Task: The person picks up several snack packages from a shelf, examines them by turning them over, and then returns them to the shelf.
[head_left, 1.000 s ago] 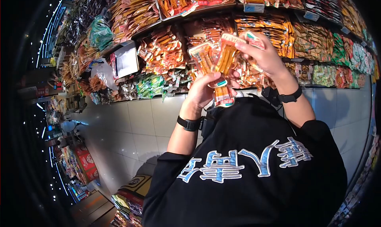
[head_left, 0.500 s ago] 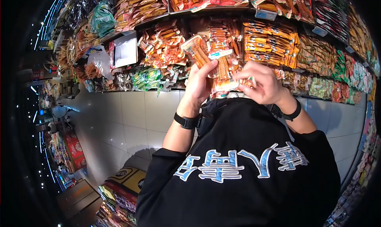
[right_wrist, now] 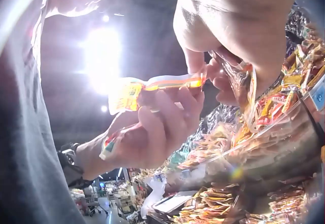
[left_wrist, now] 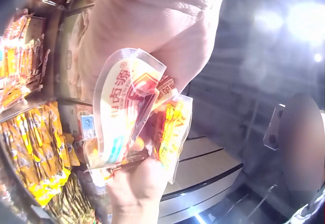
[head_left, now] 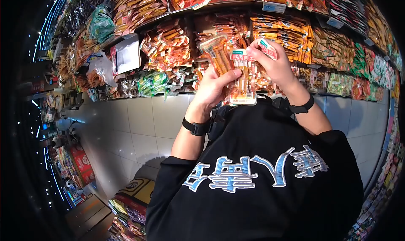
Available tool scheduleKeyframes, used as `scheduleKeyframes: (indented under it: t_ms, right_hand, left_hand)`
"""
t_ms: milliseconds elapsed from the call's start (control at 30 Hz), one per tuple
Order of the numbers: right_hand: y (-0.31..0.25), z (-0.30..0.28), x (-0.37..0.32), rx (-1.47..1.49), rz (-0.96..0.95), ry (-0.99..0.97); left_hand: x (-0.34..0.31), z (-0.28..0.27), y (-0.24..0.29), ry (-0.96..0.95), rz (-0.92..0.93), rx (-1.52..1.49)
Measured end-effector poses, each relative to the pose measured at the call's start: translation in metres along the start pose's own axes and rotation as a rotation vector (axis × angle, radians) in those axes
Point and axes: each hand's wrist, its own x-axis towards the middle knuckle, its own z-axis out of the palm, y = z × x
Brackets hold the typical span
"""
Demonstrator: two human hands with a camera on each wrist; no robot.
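Observation:
My left hand [head_left: 214, 87] holds several clear packets of brown snack sticks, its thumb across them. One packet [head_left: 219, 57] leans up to the left; another [head_left: 243, 85] stands upright with its red-lettered label at the top. My right hand [head_left: 274, 64] pinches the top of that upright packet, and a further packet with a green and white label [head_left: 267, 49] lies against its fingers. The left wrist view shows a large white label [left_wrist: 122, 107] close up. In the right wrist view, the left hand [right_wrist: 157, 127] grips a packet below the right hand [right_wrist: 233, 26].
Shelves of packaged snacks, with orange packets [head_left: 280, 34] and green packets [head_left: 154, 83], run behind the hands. A white box [head_left: 127, 54] and a plastic bag [head_left: 101, 68] are at the left. Pale floor tiles [head_left: 141, 114] lie below, with cartons [head_left: 88, 215] at lower left.
The right hand moved from the packets' lower end up to the label end of the front packet. That packet now stands upright, its red-lettered label in view.

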Motion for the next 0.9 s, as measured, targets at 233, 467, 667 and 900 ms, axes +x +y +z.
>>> scheduleKeyframes:
  t_ms: [233,467,667,900]
  right_hand:
    - [-0.003,0.003,-0.007,0.351,0.173,0.031]
    - [0.000,0.003,-0.011,0.345,0.177,-0.031]
    - [-0.003,0.012,-0.020,0.302,0.178,-0.169]
    - [-0.004,-0.006,-0.012,0.579,0.202,0.037]
  left_hand:
    - [-0.002,-0.002,-0.006,-0.052,0.041,0.110]
    - [-0.004,0.002,-0.008,-0.013,0.021,0.107]
    - [-0.003,0.005,-0.015,0.052,0.024,0.068]
    - [-0.004,0.010,-0.005,-0.077,-0.038,-0.043]
